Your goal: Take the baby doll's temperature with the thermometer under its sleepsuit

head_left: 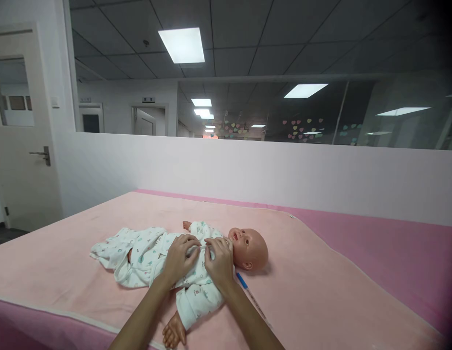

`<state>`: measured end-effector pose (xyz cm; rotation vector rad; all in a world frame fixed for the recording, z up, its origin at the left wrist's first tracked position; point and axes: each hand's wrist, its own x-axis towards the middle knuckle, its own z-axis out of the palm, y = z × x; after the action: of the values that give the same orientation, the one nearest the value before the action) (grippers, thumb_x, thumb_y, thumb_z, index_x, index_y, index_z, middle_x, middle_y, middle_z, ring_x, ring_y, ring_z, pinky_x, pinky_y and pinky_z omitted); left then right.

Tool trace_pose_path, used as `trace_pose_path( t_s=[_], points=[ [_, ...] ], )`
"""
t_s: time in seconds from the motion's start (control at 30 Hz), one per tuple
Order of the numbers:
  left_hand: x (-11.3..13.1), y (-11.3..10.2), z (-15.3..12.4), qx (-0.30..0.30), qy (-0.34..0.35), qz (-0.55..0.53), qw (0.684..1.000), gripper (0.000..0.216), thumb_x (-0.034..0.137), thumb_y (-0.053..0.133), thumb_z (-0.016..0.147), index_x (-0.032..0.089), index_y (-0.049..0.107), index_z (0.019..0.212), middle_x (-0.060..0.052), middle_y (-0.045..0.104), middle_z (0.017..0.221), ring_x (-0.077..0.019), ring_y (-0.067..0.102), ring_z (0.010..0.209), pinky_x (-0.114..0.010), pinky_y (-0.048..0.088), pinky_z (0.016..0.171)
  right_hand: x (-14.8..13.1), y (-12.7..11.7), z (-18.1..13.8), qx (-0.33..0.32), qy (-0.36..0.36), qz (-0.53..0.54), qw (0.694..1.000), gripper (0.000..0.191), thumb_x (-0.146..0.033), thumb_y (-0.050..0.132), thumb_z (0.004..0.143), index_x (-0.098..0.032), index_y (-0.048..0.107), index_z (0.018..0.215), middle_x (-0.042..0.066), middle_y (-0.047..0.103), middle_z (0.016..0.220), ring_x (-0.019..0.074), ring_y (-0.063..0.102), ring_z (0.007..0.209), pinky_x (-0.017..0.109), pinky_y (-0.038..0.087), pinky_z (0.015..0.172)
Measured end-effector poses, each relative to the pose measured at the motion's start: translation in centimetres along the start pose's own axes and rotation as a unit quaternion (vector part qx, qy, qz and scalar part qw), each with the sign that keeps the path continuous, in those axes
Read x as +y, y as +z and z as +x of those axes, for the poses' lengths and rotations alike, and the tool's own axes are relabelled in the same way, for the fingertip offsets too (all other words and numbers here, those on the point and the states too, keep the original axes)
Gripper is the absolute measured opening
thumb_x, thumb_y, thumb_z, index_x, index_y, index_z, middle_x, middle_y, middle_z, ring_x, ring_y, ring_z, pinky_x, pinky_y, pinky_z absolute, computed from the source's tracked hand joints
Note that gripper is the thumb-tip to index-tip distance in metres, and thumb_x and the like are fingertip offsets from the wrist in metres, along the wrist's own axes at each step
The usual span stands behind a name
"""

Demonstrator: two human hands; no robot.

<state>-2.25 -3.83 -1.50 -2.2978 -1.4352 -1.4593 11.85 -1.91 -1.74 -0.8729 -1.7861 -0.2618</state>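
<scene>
A baby doll (250,249) lies on its back, head toward the right, wearing a white patterned baby gown (140,255). Both of my hands are over the doll's chest, close together. My left hand (182,256) has its thumb and fingers pinched on a thin white tie string (203,246) at the gown's front. From the other side, below the doll's chin, my right hand (219,261) pinches the same string. My fingers partly cover the string and the cloth around it. One doll hand (174,331) sticks out of the near sleeve.
A slim stick with a blue cap (242,280), perhaps a pen or thermometer, lies beside my right forearm. Beneath everything is a pink padded sheet (320,291). A white half wall (247,170) with glass above stands behind, and a door (27,146) is at the left.
</scene>
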Motion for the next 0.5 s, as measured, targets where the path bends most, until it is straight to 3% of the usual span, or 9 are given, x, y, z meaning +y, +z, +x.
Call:
trace_pose_path(
  t_s=[0.17,0.5],
  points=[
    [0.18,0.04,-0.17,0.015,0.019,-0.004,1.000,0.014,0.019,0.047,0.078,0.021,0.059,0.084,-0.005,0.058,0.096,-0.0210,0.051,0.093,-0.035,0.040,0.083,-0.07,-0.13,-0.08,0.015,-0.013,0.007,1.000,0.020,-0.007,0.045,0.074,-0.020,0.059,0.079,-0.001,0.062,0.073,0.0147,0.053,0.073,0.035,0.031,0.087],
    [0.04,0.21,-0.17,0.024,0.018,0.002,1.000,0.012,0.018,0.045,0.081,0.020,0.058,0.082,-0.004,0.061,0.085,-0.0190,0.054,0.083,-0.034,0.042,0.077,0.07,0.03,-0.20,0.031,-0.027,0.018,0.999,0.019,-0.007,0.044,0.078,-0.020,0.059,0.079,0.000,0.063,0.072,0.0151,0.052,0.072,0.036,0.032,0.086]
  ],
)
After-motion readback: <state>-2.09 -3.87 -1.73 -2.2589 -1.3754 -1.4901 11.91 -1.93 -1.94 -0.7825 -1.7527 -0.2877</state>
